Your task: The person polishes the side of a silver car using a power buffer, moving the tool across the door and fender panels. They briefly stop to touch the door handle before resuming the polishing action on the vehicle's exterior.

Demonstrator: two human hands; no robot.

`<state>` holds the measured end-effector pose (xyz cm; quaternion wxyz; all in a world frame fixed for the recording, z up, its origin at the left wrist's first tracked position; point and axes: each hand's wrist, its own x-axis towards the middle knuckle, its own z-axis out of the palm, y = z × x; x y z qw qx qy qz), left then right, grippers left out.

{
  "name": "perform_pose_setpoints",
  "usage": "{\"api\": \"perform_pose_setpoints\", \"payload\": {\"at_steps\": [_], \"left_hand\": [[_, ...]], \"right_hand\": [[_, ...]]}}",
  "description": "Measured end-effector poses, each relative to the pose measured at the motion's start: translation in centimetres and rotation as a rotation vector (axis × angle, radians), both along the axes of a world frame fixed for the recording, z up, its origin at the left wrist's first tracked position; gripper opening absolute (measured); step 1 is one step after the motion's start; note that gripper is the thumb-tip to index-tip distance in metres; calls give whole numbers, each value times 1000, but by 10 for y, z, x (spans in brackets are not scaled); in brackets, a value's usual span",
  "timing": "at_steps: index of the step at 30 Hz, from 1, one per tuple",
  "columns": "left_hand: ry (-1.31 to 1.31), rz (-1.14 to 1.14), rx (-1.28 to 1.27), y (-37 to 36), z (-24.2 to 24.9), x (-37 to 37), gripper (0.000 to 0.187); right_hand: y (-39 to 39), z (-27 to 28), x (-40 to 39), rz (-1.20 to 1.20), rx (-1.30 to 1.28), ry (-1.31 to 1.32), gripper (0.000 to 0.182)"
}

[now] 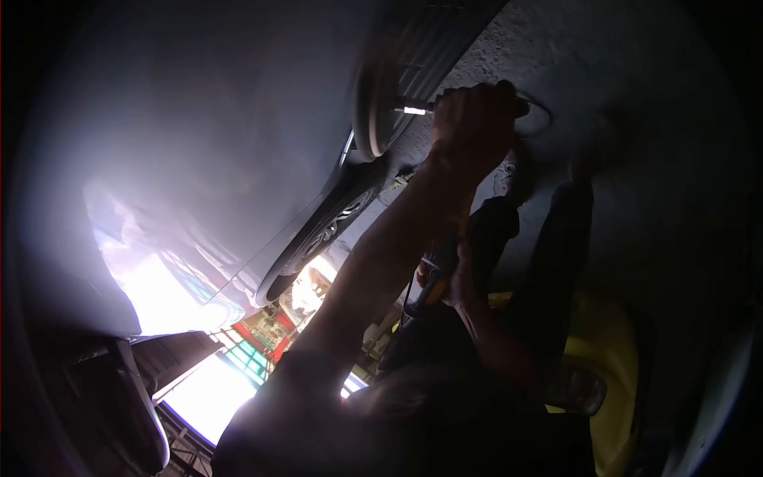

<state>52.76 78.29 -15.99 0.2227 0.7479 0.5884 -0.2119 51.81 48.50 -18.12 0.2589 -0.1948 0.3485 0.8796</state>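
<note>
A power polisher (433, 274) with a black and orange body is held in both hands. My left hand (479, 119) is closed around its front end, near a white-marked shaft. A round pad (375, 107) faces the car's grey body panel (238, 103) beside a dark slatted grille (437, 36); whether it touches cannot be made out. Lower down, my right hand (459, 274) wraps the orange-trimmed rear body. My left forearm covers much of the tool's middle. A dark cord loops beyond my left hand.
A car wheel (334, 226) sits below the pad. Rough grey floor (509, 48) lies beyond the grille. My dark-clad legs (560, 230) stretch across the right. A yellow object (608, 350) stands near them. Bright windows (211, 397) glare at lower left.
</note>
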Motion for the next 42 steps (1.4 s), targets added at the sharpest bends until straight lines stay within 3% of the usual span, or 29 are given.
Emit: {"api": "perform_pose_setpoints", "payload": {"at_steps": [3, 5, 6, 7, 13, 20, 23, 25, 26, 29, 34, 37, 40, 41, 42], "left_hand": [[115, -74, -29, -53, -11, -60, 16], [166, -27, -142, -64, 5, -76, 17], [239, 150, -235, -63, 16, -73, 17], [225, 128, -223, -70, 16, -83, 23], [156, 23, -175, -66, 28, -77, 17], [-60, -90, -42, 28, 45, 27, 13], [-144, -108, -19, 79, 47, 80, 14], [-178, -151, 45, 109, 47, 113, 19], [-191, -191, 109, 123, 45, 127, 23], [-198, -275, 216, 167, 40, 170, 24], [-262, -387, 402, 236, 33, 234, 20], [-217, -339, 467, 261, 43, 273, 23], [-338, -273, 463, 288, 50, 295, 18], [-418, -296, 586, 293, 34, 295, 12], [-325, -299, 626, 286, 35, 301, 17]], "right_hand": [[-32, 30, -24, 88, -191, 140, 73], [-47, 42, -36, 80, -226, 172, 68], [-54, 46, -39, 94, -279, 195, 68], [-56, 49, -40, 107, -330, 218, 68], [-60, 63, -44, 94, -197, 103, 71], [40, 45, 22, 49, -40, -159, 77], [92, 27, 58, -95, 148, -259, 76], [128, 18, 81, -181, 140, -266, 75], [153, 20, 100, -235, 131, -290, 52], [207, 9, 138, -278, 280, -426, 69], [286, -16, 195, -382, 379, -459, 63], [323, -32, 224, -411, 379, -517, 64], [347, -39, 248, -434, 419, -598, 62], [353, -35, 254, -401, 397, -674, 61], [356, -37, 253, -424, 390, -666, 62]]}}
